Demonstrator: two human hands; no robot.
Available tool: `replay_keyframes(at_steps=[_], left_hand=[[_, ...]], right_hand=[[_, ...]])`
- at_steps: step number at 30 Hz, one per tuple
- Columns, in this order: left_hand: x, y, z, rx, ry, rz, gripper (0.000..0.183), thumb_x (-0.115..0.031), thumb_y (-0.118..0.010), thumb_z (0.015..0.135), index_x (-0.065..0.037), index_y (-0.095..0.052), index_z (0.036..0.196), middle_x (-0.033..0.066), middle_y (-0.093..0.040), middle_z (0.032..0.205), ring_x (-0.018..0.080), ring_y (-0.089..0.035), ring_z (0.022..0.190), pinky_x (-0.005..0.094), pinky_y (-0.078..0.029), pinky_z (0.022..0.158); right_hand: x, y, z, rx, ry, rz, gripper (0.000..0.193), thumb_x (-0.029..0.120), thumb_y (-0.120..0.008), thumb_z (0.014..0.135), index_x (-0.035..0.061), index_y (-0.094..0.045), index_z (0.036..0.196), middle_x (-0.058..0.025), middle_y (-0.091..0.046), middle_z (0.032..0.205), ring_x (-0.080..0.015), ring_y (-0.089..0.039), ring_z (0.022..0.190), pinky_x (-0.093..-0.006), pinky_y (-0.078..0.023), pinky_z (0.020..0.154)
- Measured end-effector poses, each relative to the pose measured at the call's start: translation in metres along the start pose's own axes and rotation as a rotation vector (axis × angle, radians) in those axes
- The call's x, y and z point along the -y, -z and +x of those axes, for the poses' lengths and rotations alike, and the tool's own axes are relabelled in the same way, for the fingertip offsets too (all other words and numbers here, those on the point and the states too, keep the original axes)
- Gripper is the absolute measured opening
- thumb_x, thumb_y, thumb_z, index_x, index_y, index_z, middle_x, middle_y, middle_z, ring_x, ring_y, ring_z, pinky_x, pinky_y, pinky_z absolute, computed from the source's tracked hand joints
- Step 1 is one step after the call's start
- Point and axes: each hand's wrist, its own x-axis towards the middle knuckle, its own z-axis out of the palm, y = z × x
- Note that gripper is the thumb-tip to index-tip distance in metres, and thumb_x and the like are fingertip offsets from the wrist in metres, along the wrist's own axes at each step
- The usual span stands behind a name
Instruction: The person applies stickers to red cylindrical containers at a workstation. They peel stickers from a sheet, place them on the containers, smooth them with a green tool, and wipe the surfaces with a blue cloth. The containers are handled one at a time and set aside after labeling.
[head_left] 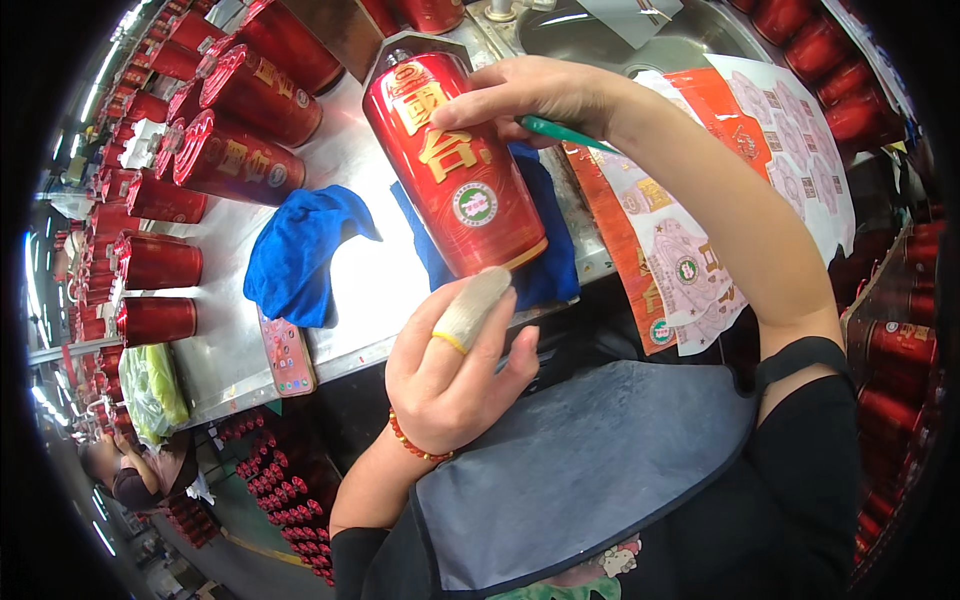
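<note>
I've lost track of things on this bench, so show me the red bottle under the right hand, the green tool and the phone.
Red bottle point(456, 182), head view: middle of its printed side.
Green tool point(566, 133), head view: its visible shaft.
Phone point(287, 354), head view: its screen.

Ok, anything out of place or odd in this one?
The phone, lying screen-lit at the front edge of the bench: it looks odd beside the work cloth and red bottles, and might get knocked off. I see no spill.

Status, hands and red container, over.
Right hand on red container, holding green tool. Left hand open at its near end. Blue cloth behind it, not blocking.
</note>
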Motion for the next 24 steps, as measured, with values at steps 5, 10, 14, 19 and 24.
replay_keyframes(at_steps=[5, 10, 14, 19, 24], left_hand=[[-0.003, -0.007, 0.020, 0.029, -0.088, 0.019, 0.033, -0.008, -0.084, 0.071, -0.002, -0.076, 0.103, 0.0119, -0.073, 0.104, 0.0285, -0.069, 0.091, 0.0373, -0.057, 0.081], [0.006, -0.024, 0.010, -0.068, -0.071, 0.116, 0.035, -0.009, -0.080, 0.076, -0.003, -0.075, 0.110, 0.0105, -0.069, 0.122, 0.0270, -0.062, 0.111, 0.0382, -0.053, 0.092], [0.017, -0.028, 0.002, -0.156, 0.148, 0.089, 0.052, -0.005, -0.082, 0.074, -0.005, -0.069, 0.124, 0.0130, -0.066, 0.125, 0.0319, -0.059, 0.112, 0.0402, -0.048, 0.097], [0.022, -0.040, -0.016, -0.279, 0.325, -0.206, 0.051, -0.005, -0.084, 0.078, -0.004, -0.066, 0.125, 0.0138, -0.066, 0.126, 0.0319, -0.060, 0.111, 0.0390, -0.047, 0.097], [0.014, -0.047, -0.038, -0.314, 0.344, -0.254, 0.041, -0.003, -0.082, 0.081, -0.004, -0.069, 0.120, 0.0132, -0.068, 0.122, 0.0313, -0.063, 0.112, 0.0405, -0.049, 0.097]], right_hand=[[0.042, -0.018, -0.012, -0.183, -0.016, -0.387, 0.110, 0.082, -0.076, 0.065, -0.0087, -0.062, 0.126, -0.0243, -0.070, 0.117, -0.0333, -0.071, 0.107, -0.0359, -0.057, 0.091], [0.014, -0.002, -0.017, -0.144, 0.090, -0.130, 0.096, 0.076, -0.071, 0.079, -0.0041, -0.062, 0.132, -0.0216, -0.071, 0.113, -0.0172, -0.068, 0.081, -0.0292, -0.056, 0.073], [0.005, 0.006, -0.025, -0.056, 0.016, 0.028, 0.078, 0.062, -0.067, 0.092, -0.0012, -0.058, 0.137, -0.0189, -0.070, 0.113, -0.0014, -0.053, 0.056, -0.0176, -0.045, 0.048], [-0.011, 0.010, -0.021, 0.021, -0.024, 0.281, 0.077, 0.063, -0.074, 0.086, -0.0005, -0.061, 0.127, -0.0146, -0.068, 0.121, -0.0002, -0.050, 0.059, -0.0136, -0.037, 0.042], [-0.025, 0.000, 0.000, 0.119, 0.079, 0.435, 0.060, 0.052, -0.075, 0.089, 0.0045, -0.061, 0.123, -0.0023, -0.066, 0.093, -0.0012, -0.050, 0.056, -0.0162, -0.035, 0.039]])
